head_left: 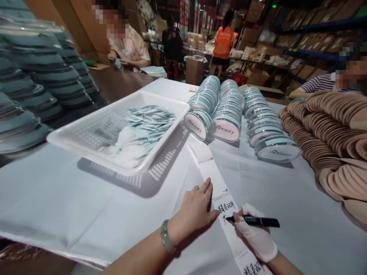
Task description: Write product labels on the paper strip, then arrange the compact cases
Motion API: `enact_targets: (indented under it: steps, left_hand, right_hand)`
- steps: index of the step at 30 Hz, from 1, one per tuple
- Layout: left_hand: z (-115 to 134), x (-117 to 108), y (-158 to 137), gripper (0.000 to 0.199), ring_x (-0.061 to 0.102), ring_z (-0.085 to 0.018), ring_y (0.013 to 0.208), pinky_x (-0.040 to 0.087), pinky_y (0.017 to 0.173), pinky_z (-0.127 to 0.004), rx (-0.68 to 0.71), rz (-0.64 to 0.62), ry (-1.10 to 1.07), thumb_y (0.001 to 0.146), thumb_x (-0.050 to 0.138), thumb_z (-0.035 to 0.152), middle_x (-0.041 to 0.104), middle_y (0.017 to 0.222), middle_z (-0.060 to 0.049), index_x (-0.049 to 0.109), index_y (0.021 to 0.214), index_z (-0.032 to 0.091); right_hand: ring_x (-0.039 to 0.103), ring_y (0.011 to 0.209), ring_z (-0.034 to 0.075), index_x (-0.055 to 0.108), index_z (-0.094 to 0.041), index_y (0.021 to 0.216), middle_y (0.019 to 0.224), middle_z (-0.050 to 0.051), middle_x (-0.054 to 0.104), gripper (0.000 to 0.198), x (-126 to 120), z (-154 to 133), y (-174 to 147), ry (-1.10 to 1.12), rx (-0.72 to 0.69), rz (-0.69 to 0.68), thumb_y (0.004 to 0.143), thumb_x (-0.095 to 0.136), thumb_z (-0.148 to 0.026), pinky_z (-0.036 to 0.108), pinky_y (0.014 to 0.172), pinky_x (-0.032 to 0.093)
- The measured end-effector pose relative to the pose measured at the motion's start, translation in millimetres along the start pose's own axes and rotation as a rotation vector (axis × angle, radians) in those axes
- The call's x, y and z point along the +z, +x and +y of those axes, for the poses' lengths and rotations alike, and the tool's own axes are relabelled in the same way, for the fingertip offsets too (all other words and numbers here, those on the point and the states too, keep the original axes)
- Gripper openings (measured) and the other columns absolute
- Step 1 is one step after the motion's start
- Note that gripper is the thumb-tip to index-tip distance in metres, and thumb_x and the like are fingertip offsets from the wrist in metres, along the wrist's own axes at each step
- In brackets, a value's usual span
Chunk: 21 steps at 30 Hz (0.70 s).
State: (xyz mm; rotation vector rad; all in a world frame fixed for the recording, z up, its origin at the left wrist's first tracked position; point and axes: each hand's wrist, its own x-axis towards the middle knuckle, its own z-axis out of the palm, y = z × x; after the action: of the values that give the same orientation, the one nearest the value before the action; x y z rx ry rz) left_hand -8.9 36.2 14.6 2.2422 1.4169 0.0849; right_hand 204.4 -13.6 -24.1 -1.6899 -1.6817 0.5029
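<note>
A long strip of white labels [215, 183] runs across the table, its far end curling up. On its left edge lies my left hand [197, 206], fingers stretched out and a green bangle on the wrist. My right hand [255, 233], in a white glove with bare fingertips, grips a black marker [262, 221]. The marker's tip touches the strip beside black handwritten characters. More handwriting shows on a label nearer to me, partly cut off by the frame's bottom edge.
A white plastic basket [94, 158] of light-blue packets stands left. Rows of oval "beauty" packages [228, 130] lie beyond the strip, with stacked beige pads [318, 141] at right. Tall blue stacks [40, 65] rise at far left. Several people [130, 47] are around.
</note>
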Motion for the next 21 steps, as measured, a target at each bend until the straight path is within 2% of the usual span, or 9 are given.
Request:
enact_targets:
  steps: [5,12,15,17,21]
  left_hand:
    - [-0.9,0.9,-0.5,0.081,0.065,-0.039,0.117,0.059,0.088,-0.051,0.007,0.015,0.004,0.084,0.060,0.049,0.032,0.167,-0.010,0.041,0.154,0.012]
    - [-1.7,3.3,0.7,0.082,0.065,-0.038,0.116,0.060,0.086,-0.050,0.001,0.025,0.012,0.084,0.060,0.051,0.031,0.167,-0.009,0.041,0.154,0.014]
    - [-1.3,2.4,0.7,0.081,0.065,-0.038,0.115,0.060,0.087,-0.051,0.002,0.015,0.005,0.084,0.060,0.051,0.031,0.167,-0.009,0.042,0.154,0.014]
    - [-1.1,1.9,0.6,0.080,0.065,-0.038,0.115,0.059,0.088,-0.052,0.002,0.012,-0.001,0.084,0.060,0.050,0.032,0.167,-0.010,0.042,0.153,0.013]
    - [-1.6,2.5,0.6,0.081,0.064,-0.038,0.116,0.059,0.088,-0.052,0.001,0.014,-0.005,0.084,0.060,0.050,0.031,0.168,-0.009,0.040,0.154,0.013]
  right_hand:
    - [0.059,0.049,0.016,0.058,-0.023,0.058,0.052,0.000,0.060,0.040,-4.5,0.9,-0.9,-0.046,-0.076,-0.092,0.087,0.058,-0.051,0.027,0.054,0.050]
    - [0.062,0.059,0.018,0.057,-0.024,0.064,0.060,0.002,0.064,0.040,1.3,9.0,-4.3,0.034,0.058,-0.106,0.088,0.056,-0.056,0.028,0.060,0.055]
    - [0.057,0.052,0.017,0.051,-0.025,0.057,0.054,0.001,0.058,0.041,0.2,6.5,-3.2,0.017,0.057,-0.095,0.083,0.058,-0.056,0.029,0.056,0.053]
    - [0.056,0.049,0.016,0.052,-0.024,0.055,0.051,0.001,0.057,0.041,-2.0,3.6,-2.3,0.006,0.032,-0.078,0.080,0.061,-0.055,0.028,0.054,0.052]
    - [0.061,0.052,0.016,0.059,-0.023,0.062,0.056,0.002,0.063,0.038,-3.7,1.0,-2.1,0.055,0.009,-0.097,0.086,0.059,-0.053,0.026,0.056,0.053]
